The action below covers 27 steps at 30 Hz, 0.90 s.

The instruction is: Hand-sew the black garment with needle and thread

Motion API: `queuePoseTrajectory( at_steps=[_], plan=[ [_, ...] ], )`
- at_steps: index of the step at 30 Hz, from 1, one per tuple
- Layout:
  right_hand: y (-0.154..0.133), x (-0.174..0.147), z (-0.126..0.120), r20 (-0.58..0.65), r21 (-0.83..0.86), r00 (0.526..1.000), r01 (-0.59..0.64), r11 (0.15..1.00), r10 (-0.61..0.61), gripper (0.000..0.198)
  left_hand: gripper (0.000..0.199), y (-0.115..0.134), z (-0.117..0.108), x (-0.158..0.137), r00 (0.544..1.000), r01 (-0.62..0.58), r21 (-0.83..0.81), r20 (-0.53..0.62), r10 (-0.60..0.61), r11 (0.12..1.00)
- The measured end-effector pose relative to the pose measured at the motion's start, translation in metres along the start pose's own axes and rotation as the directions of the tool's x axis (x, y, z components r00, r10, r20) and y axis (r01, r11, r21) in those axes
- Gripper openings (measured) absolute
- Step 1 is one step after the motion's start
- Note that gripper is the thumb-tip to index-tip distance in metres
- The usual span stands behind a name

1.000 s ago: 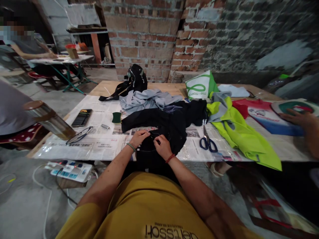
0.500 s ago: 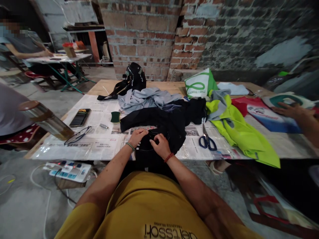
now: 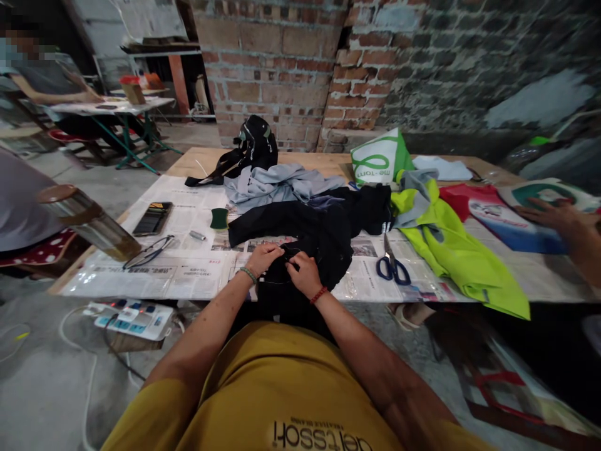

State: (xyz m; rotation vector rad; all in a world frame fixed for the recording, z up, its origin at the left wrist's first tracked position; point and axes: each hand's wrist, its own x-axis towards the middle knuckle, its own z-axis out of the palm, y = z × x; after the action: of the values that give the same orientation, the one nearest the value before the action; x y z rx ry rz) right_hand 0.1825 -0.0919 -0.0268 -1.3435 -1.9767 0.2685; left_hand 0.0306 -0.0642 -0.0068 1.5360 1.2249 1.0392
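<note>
A black garment (image 3: 323, 241) lies bunched at the table's near edge, part of it hanging toward my lap. With fingers pinched, my left hand (image 3: 264, 258) grips a fold of it. Close by on the right, my right hand (image 3: 304, 274) is closed too, its thumb and forefinger together at the cloth. A thin pale thread loops between and below the hands; any needle is too small to make out. Dark-handled scissors (image 3: 393, 270) rest on the newspaper to the right of my right hand.
Newspaper (image 3: 159, 275) covers the wooden table. Leftward are a flask (image 3: 89, 222), phone (image 3: 153, 218), glasses (image 3: 149, 252) and sponge (image 3: 219, 218). Grey cloth (image 3: 282, 185) and a black bag (image 3: 258, 143) lie behind. Rightward, beyond a yellow-green garment (image 3: 462, 263), another person's hand holds an iron (image 3: 554, 193).
My right hand has come slightly nearer my left, and its fingers have closed at the black cloth. The view has shifted a little.
</note>
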Motion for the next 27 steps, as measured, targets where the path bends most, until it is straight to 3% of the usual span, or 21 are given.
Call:
queuePoseTrajectory(
  at_steps=[11, 16, 27],
  plan=[
    [-0.0040, 0.0015, -0.0023, -0.006, 0.079, 1.000, -0.003, 0.997, 0.004, 0.017, 0.024, -0.0015, 0.0012, -0.0006, 0.994, 0.066, -0.117, -0.080, -0.075, 0.991],
    [-0.0047, 0.0002, -0.0040, -0.021, 0.130, 0.999, -0.035, 0.991, 0.038, 0.017, 0.020, -0.0005, -0.0001, -0.0005, 0.998, 0.012, -0.107, -0.066, -0.019, 0.994],
    [-0.0024, -0.0009, -0.0021, -0.021, 0.147, 0.999, -0.039, 0.988, 0.043, 0.014, 0.020, 0.0029, -0.0026, -0.0023, 0.997, -0.003, -0.207, -0.080, -0.014, 0.978]
  ],
)
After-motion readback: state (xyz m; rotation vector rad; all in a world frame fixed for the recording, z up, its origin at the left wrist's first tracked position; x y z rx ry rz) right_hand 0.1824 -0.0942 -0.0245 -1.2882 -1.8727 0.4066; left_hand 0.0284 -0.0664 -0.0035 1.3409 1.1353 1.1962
